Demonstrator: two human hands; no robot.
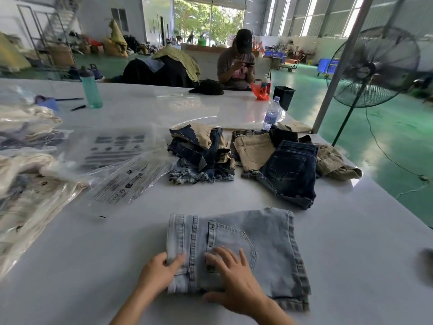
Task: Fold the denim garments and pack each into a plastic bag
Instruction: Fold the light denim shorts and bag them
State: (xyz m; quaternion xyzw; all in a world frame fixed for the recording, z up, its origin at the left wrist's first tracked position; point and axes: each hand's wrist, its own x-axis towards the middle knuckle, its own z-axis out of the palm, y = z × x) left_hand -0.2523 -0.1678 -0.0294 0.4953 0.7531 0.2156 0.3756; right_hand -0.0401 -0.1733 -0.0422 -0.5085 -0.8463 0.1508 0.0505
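Your left hand (161, 269) keeps a grip on the waistband edge of the light denim shorts (236, 252), thumb on top and fingers curled under, while your right hand (230, 277) lies flat with straight fingers on the back pocket. These shorts sit folded on the white worktop (98, 266). Beyond your grip lie piled denim garments (201, 153); to its left, printed plastic bags (131, 179).

Under your hands lie pale-blue denim shorts (264, 242), folded flat, back pocket up, waistband at your left thumb. Beyond your fingertips sit a heap of dark and tan denim pieces (201, 153) and dark-blue shorts (290, 170). Far to your left lie empty printed plastic bags (126, 181).
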